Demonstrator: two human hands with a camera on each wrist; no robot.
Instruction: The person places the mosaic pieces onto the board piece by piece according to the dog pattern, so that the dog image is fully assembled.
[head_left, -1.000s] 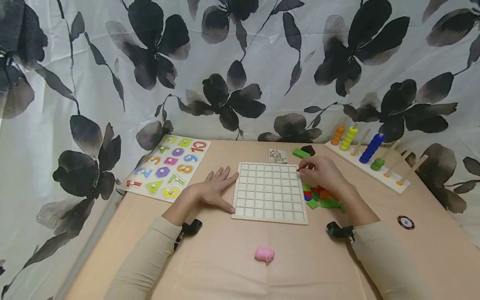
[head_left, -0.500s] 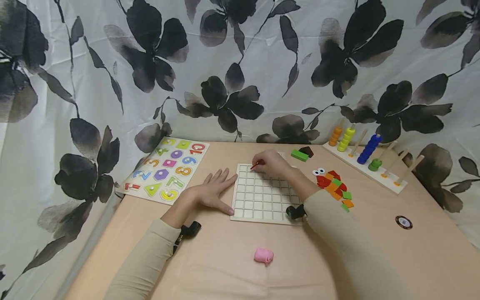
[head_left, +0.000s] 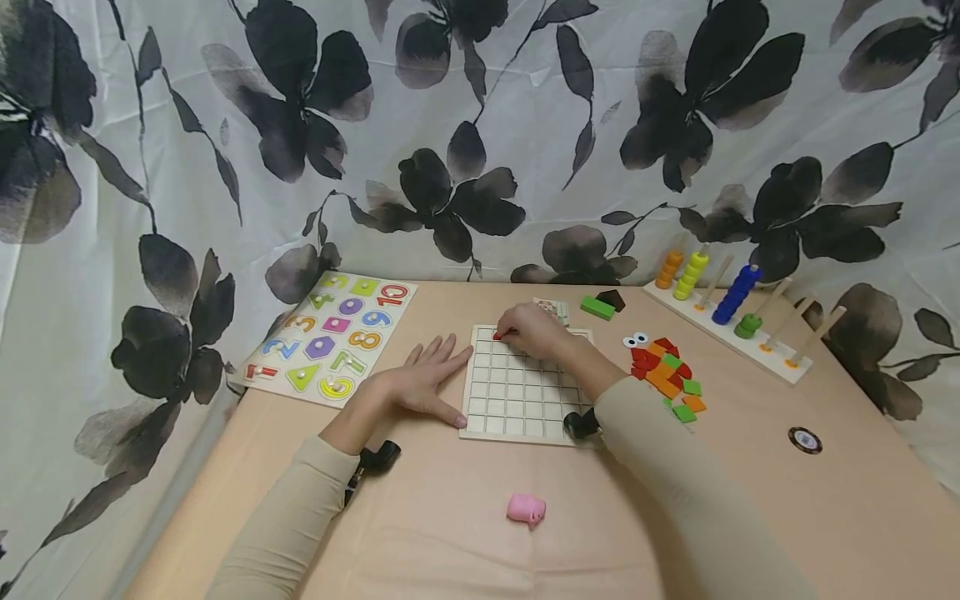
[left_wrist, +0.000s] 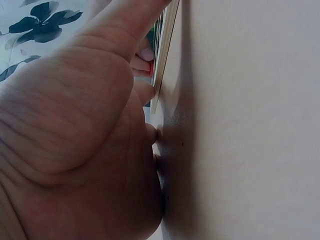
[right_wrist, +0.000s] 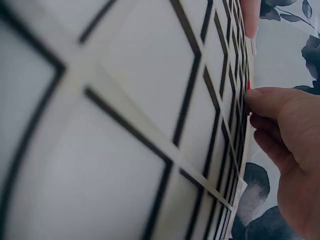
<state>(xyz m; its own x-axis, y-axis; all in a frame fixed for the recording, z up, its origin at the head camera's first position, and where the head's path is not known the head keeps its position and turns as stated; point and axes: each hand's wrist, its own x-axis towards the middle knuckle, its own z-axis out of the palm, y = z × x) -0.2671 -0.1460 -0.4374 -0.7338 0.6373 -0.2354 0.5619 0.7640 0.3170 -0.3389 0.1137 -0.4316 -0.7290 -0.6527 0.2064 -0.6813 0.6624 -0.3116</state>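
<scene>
A pale wooden board (head_left: 506, 400) with a grid of square recesses lies flat on the table. My left hand (head_left: 420, 387), fingers spread, rests on the table with its index fingertip and thumb against the board's left edge. At the board's far left, my right hand (head_left: 534, 332) pinches a small red tile (head_left: 497, 337) between thumb and fingers, right at the top row. In the right wrist view only a red sliver of the tile (right_wrist: 248, 85) shows past the thumb. My right hand and forearm hide the board's upper right part.
Loose red, orange and green tiles (head_left: 663, 367), with googly eyes, lie right of the board. Behind are a picture card (head_left: 555, 309), a green block (head_left: 597, 307) and a peg stacker (head_left: 731, 329). A number puzzle (head_left: 330, 337) lies left, a pink pig (head_left: 527, 509) in front, a round chip (head_left: 805, 440) right.
My right hand has moved left from the loose tiles across the board, carrying the red tile, then lowered it to the top row. My left hand has stayed at the left edge.
</scene>
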